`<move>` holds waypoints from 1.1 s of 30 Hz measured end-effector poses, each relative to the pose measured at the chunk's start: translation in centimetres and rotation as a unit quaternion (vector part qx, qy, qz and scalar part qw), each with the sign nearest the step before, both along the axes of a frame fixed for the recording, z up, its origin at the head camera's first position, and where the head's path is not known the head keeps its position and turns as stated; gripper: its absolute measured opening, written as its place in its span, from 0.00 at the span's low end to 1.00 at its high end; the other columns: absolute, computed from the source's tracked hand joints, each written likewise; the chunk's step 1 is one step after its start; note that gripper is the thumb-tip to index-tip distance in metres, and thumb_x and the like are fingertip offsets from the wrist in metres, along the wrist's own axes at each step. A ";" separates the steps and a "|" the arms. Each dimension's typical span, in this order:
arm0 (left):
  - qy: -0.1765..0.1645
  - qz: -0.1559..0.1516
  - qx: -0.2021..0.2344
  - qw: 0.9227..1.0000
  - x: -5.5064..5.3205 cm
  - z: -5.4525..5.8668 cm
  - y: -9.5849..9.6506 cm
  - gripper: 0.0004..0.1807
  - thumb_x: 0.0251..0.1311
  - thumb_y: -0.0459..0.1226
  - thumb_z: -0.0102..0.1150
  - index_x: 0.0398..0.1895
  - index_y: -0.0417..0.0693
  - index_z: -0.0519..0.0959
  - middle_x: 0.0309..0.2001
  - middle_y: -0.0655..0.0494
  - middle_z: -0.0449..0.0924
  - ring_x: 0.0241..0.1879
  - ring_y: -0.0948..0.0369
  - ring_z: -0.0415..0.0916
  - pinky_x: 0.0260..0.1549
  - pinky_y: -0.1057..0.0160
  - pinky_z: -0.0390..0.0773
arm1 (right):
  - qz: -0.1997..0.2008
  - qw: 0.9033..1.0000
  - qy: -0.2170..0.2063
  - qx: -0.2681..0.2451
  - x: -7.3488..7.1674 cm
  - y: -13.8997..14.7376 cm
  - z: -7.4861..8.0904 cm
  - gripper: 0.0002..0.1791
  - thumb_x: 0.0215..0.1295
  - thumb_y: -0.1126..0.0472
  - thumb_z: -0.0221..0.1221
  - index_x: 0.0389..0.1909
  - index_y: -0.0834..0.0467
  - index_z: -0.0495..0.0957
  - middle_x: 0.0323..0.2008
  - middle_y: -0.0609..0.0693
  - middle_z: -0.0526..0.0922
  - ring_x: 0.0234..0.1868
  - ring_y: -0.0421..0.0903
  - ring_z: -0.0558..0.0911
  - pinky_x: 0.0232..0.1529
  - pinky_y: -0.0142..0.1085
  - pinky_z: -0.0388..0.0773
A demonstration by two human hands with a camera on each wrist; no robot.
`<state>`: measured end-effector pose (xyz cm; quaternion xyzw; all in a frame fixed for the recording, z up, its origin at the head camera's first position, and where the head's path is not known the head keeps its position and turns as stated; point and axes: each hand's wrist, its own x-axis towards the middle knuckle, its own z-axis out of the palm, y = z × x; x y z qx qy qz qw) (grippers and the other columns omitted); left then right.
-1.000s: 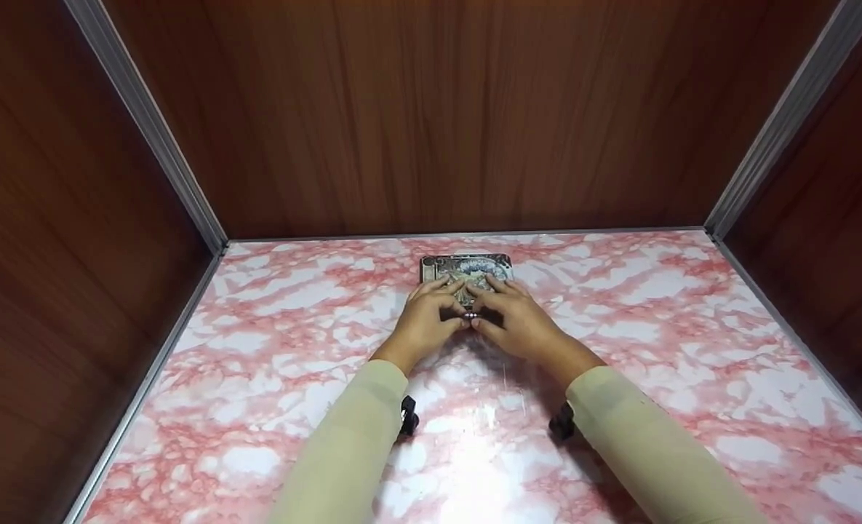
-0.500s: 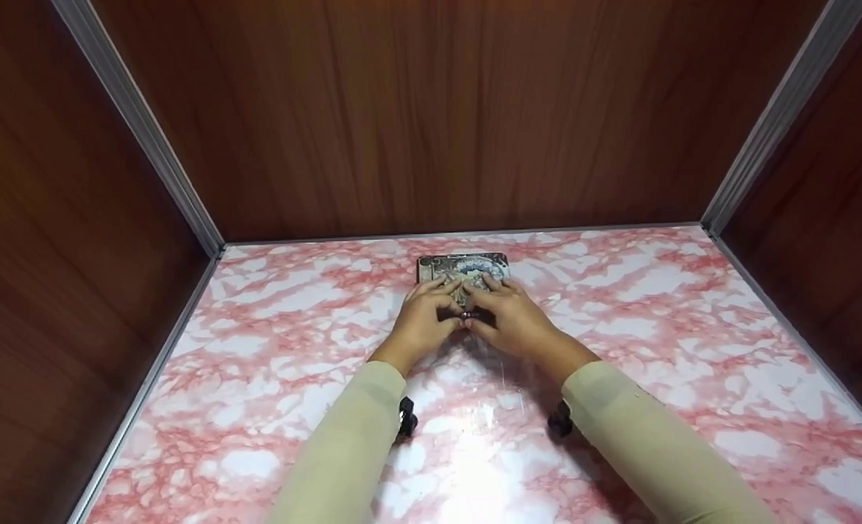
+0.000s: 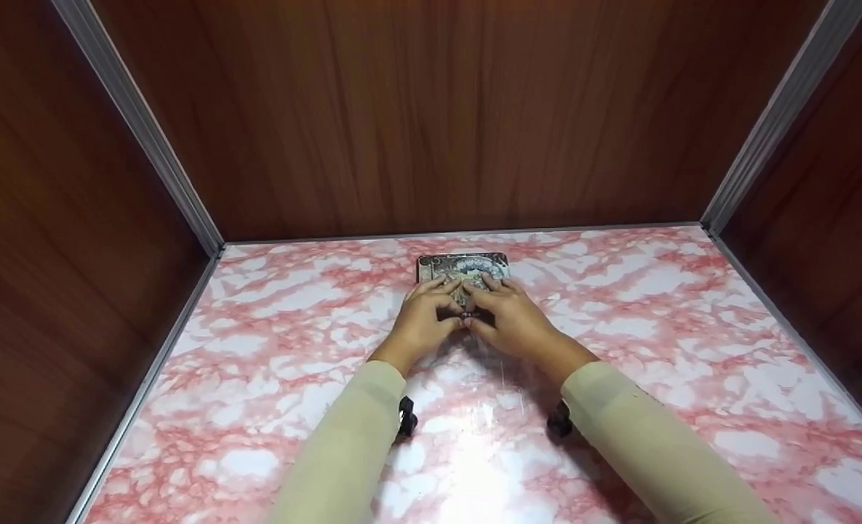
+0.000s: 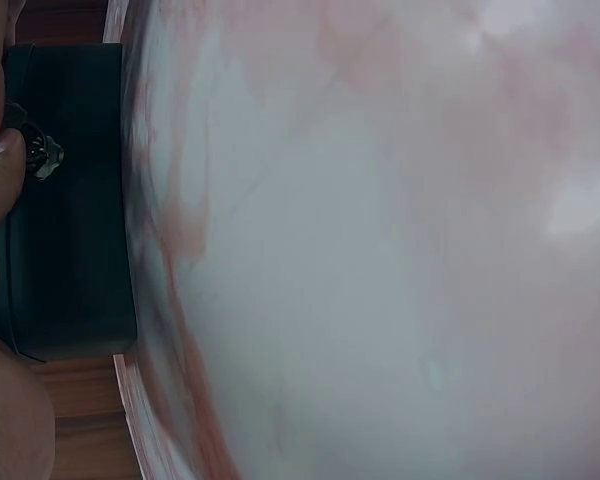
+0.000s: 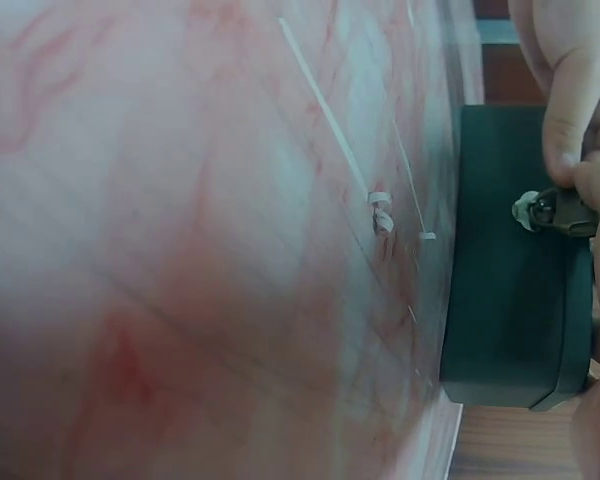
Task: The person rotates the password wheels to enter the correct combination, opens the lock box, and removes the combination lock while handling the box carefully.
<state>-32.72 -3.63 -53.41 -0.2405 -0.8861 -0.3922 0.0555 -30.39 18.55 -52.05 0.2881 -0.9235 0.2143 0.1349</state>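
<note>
A small dark green box [image 5: 505,300] with an ornate patterned lid [image 3: 467,263] stands at the back middle of the table. On its front is a metal clasp [image 5: 565,212], also visible as a metal fitting [image 4: 46,156] in the left wrist view. My left hand [image 3: 423,316] pinches at the clasp from the left with thumb and forefinger. From the right, my right hand [image 3: 512,318] does the same, its fingertips close to those of the left. The other fingers of both hands lie over the lid and hide part of its picture.
The table [image 3: 256,407] has a red and white marbled top. Wood-grain panels [image 3: 431,116] rise at the back and both sides, joined by metal corner strips [image 3: 147,124]. Thin white marks [image 5: 325,110] show on the surface before the box.
The head view has shifted slightly. Both hands stay at the clasp, and less of its shiny metal shows between the thumbs now. The box stays in place.
</note>
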 end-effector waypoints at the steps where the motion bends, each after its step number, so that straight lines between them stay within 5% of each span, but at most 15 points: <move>1: 0.003 -0.001 -0.002 1.000 0.0 0.0 0.0 0.05 0.66 0.35 0.79 0.43 0.52 0.95 0.83 0.62 0.76 0.88 0.52 0.64 0.93 0.42 0.52 | 0.004 1.000 0.002 -0.001 0.0 0.0 0.0 0.12 0.76 0.52 0.72 0.54 0.51 0.88 0.81 0.55 0.78 0.84 0.69 0.73 0.87 0.74 0.60; 12: 0.007 -0.005 0.000 1.000 0.1 0.1 0.0 0.05 0.66 0.35 0.79 0.43 0.50 0.94 0.82 0.61 0.76 0.88 0.51 0.65 0.93 0.42 0.50 | 0.003 1.000 -0.001 0.002 -0.2 0.2 -0.2 0.18 0.76 0.51 0.71 0.62 0.52 0.88 0.80 0.54 0.79 0.84 0.69 0.73 0.88 0.72 0.60; 33: 0.011 -0.005 0.006 1.000 0.0 0.0 0.0 0.05 0.65 0.34 0.79 0.43 0.50 0.95 0.81 0.58 0.78 0.88 0.50 0.65 0.92 0.41 0.54 | 0.009 1.000 -0.007 -0.004 -0.1 0.4 -0.1 0.10 0.77 0.53 0.71 0.53 0.51 0.89 0.82 0.53 0.77 0.86 0.68 0.71 0.89 0.73 0.58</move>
